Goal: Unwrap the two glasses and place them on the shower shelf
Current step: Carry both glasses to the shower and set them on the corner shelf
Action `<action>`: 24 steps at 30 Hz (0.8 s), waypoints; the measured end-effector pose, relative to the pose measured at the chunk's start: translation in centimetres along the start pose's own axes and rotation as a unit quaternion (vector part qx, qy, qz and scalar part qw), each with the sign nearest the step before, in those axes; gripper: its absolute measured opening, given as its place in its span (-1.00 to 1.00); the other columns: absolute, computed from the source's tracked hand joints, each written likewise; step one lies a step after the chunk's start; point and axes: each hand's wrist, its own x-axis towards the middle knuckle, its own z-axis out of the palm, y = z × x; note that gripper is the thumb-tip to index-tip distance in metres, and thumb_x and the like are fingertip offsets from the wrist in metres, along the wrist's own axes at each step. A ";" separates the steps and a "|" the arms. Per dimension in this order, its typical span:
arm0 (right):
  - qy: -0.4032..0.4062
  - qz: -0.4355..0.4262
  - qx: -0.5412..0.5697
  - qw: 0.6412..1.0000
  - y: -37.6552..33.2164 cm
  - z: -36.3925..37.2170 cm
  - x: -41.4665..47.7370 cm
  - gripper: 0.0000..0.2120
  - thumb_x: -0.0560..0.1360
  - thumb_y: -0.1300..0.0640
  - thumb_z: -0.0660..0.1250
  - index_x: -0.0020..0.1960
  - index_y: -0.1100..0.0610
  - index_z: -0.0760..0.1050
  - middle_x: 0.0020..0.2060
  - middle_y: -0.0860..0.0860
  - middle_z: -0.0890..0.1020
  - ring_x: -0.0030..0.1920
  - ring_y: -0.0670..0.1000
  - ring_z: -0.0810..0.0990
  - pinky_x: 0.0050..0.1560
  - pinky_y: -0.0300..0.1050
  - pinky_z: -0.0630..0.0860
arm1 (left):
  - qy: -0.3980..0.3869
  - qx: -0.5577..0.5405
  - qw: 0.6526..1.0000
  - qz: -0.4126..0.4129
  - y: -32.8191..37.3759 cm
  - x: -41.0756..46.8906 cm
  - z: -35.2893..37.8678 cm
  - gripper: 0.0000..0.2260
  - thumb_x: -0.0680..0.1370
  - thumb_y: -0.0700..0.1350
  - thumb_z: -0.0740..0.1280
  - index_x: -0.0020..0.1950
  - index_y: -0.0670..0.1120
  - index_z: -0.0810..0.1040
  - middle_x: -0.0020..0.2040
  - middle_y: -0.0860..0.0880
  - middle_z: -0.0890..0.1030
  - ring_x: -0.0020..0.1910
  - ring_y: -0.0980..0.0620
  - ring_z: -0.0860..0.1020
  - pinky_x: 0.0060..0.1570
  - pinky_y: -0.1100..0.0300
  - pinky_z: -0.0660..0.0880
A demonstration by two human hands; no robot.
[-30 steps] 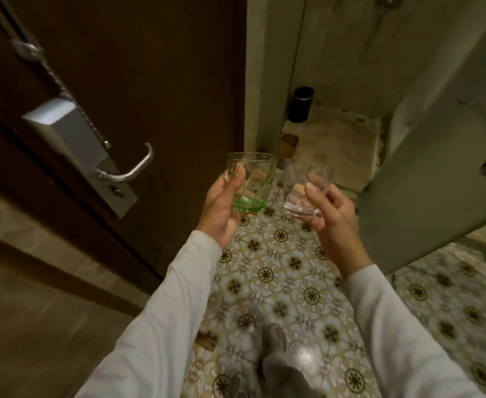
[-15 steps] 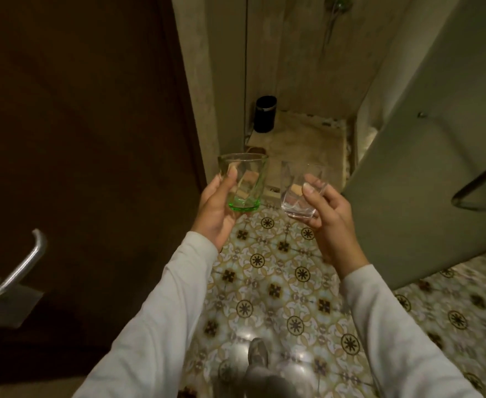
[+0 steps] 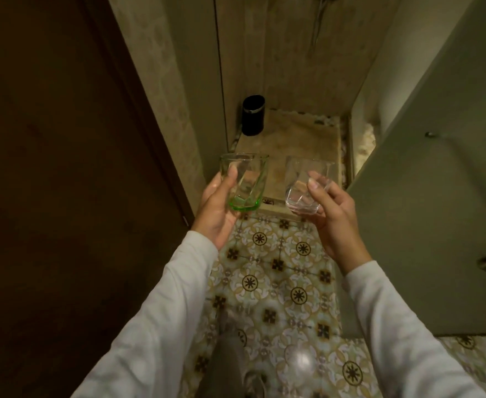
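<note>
The left hand (image 3: 216, 208) curls round a green-tinted, swirl-faceted drinking glass (image 3: 246, 182), with the thumb across the near wall. The glass stands upright above the palm, just left of frame centre. The right hand (image 3: 333, 216) pinches a clear faceted tumbler (image 3: 303, 188) between thumb and fingertips, right of centre. That glass leans a little and sits up and to the left of its palm. Both glasses are bare of wrapping, near each other but apart.

The fingertip hold on the clear tumbler looks the weaker one. A jolt could let it slip, and the patterned ceramic floor tiles (image 3: 279, 268) below are hard. The pale grey-green door panel (image 3: 437, 196) at the right of the frame is near the right hand, so a swing that way could knock the glass. Bringing the hands together could clink rim on rim.

Beyond, a black cylindrical canister (image 3: 253, 114) stands on the beige stone shower floor (image 3: 302, 139), upper centre. No shelf is in view.
</note>
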 end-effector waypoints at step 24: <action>0.059 -0.043 0.005 0.997 -5.8 3.6 34.3 -0.34 0.27 -0.18 0.65 0.27 0.07 0.61 0.10 0.13 0.75 0.11 0.17 0.74 0.03 0.11 0.69 | -0.065 0.049 0.996 -0.037 5.5 39.3 4.3 -0.47 0.54 0.14 0.32 0.41 -0.14 0.44 0.32 -0.24 0.55 0.24 -0.17 0.57 0.10 -0.07 0.54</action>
